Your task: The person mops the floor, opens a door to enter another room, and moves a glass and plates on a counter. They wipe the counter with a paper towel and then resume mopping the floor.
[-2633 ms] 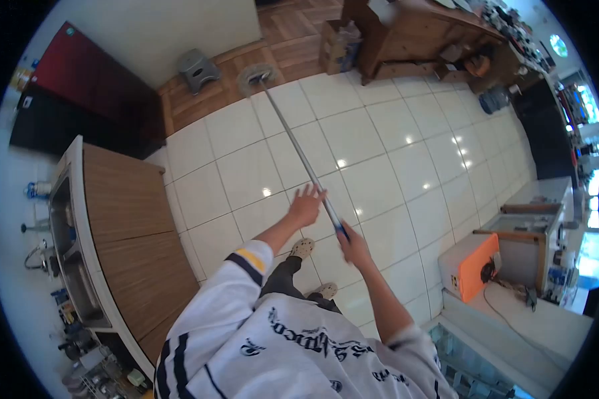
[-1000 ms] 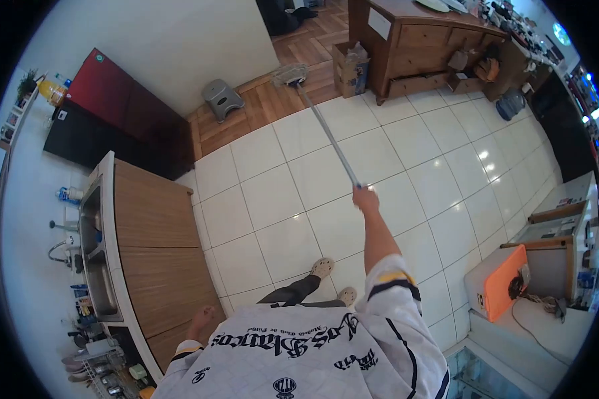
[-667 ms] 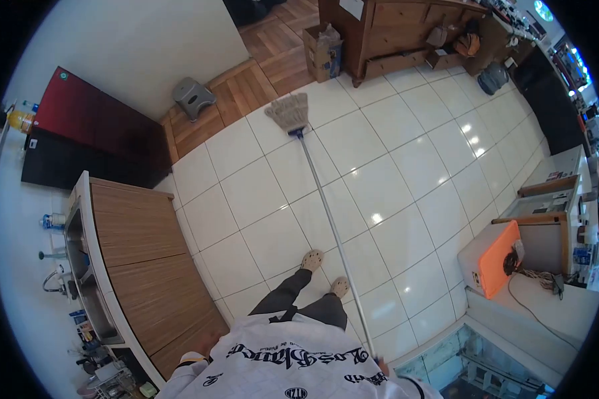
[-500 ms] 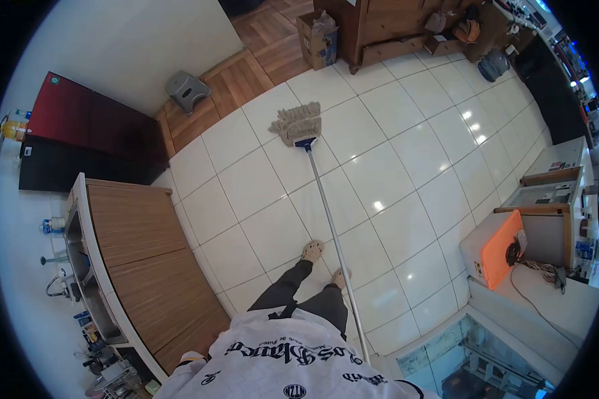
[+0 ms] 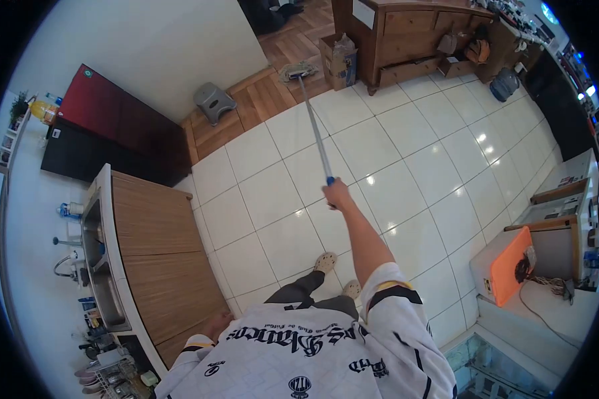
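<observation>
My right arm is stretched forward, and my right hand (image 5: 337, 194) is wrapped round the end of a long metal mop handle (image 5: 318, 137), near a blue section. At the far end, the mop head (image 5: 298, 72) of beige strands rests on the wooden floor, just beyond the tile edge and left of a cardboard box. My left hand (image 5: 217, 326) hangs low at my left side, by the wood-fronted sink cabinet. Its fingers are mostly hidden by my shirt and it appears apart from the mop.
A grey step stool (image 5: 214, 103) stands by the wall on the wooden strip. The cardboard box (image 5: 339, 61) sits beside a wooden counter (image 5: 409, 43) with drawers pulled out. The red and black fridge (image 5: 113, 126) and sink cabinet (image 5: 156, 226) line the left. An orange-lidded bin (image 5: 510, 266) stands right.
The mop head has slid forward from the white tiles onto the wooden floor. My right arm, out of sight before, now reaches out with the handle. My left hand has come into view.
</observation>
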